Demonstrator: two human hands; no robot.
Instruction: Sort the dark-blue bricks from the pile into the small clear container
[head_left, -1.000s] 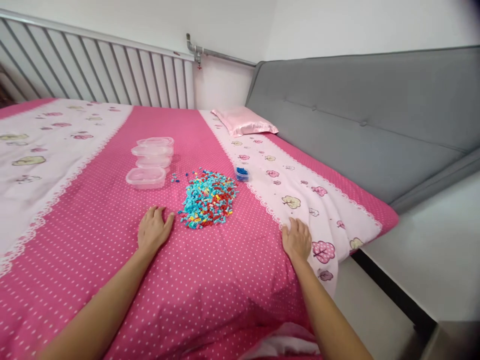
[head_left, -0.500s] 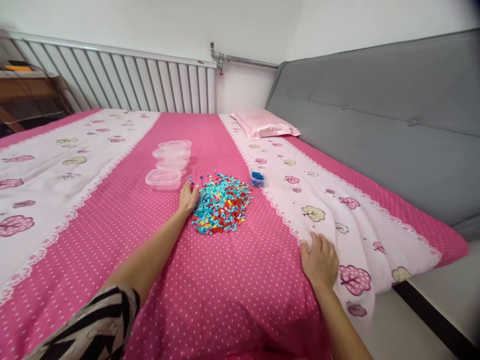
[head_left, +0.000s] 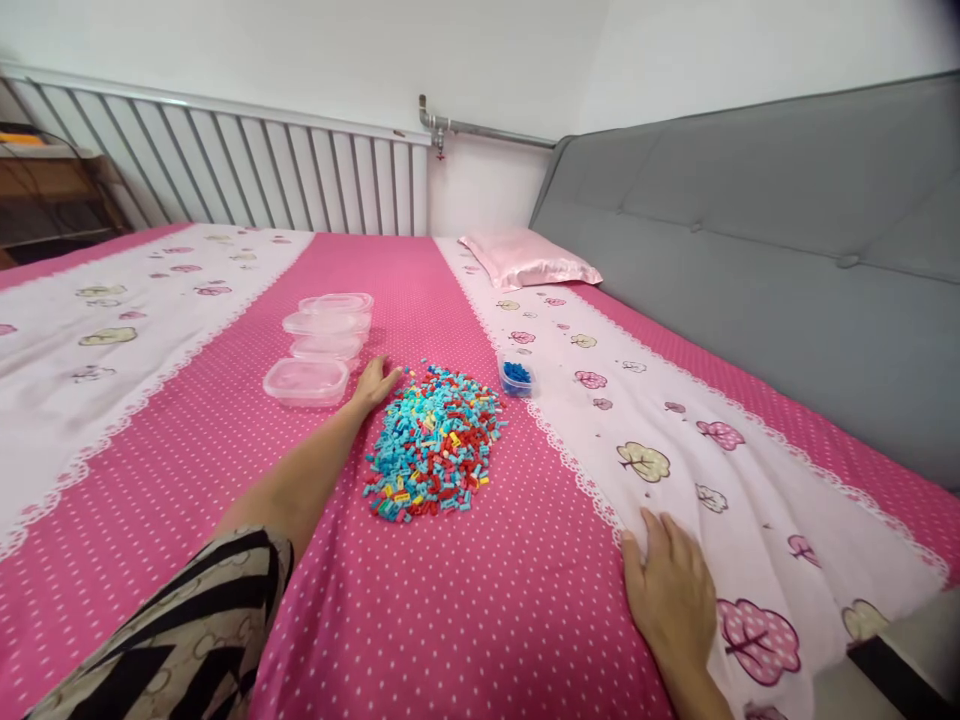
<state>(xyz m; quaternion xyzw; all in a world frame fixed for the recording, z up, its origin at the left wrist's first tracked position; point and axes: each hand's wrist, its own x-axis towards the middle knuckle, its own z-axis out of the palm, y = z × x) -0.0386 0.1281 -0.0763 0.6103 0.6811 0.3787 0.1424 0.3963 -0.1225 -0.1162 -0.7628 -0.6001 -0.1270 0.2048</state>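
Observation:
A heap of small building bricks [head_left: 439, 440], mostly light blue with red and some yellow, lies on the pink dotted bedsheet [head_left: 480, 590]. At the heap's far left edge is my left hand [head_left: 375, 384], with thumb and fingers apart; a few loose bricks lie by the thumb, and I see nothing held. My right hand [head_left: 671, 590] rests flat on the sheet at the lower right, fingers stretched, holding nothing. Dark blue bricks [head_left: 517, 373] fill part of a small clear plastic box [head_left: 517, 389] just right of the heap.
Several clear plastic containers [head_left: 306, 382] stand in a row left of the heap. Farther back lies a pink pillow [head_left: 529, 258] against the grey padded headboard [head_left: 750, 200]. A white radiator [head_left: 247, 165] and a pipe [head_left: 495, 131] run along the wall.
My left hand has slid slightly away along the heap's left side, to its far corner. The stray bricks beyond its fingertips no longer show. The view has tilted and shifted; my right hand stays flat.

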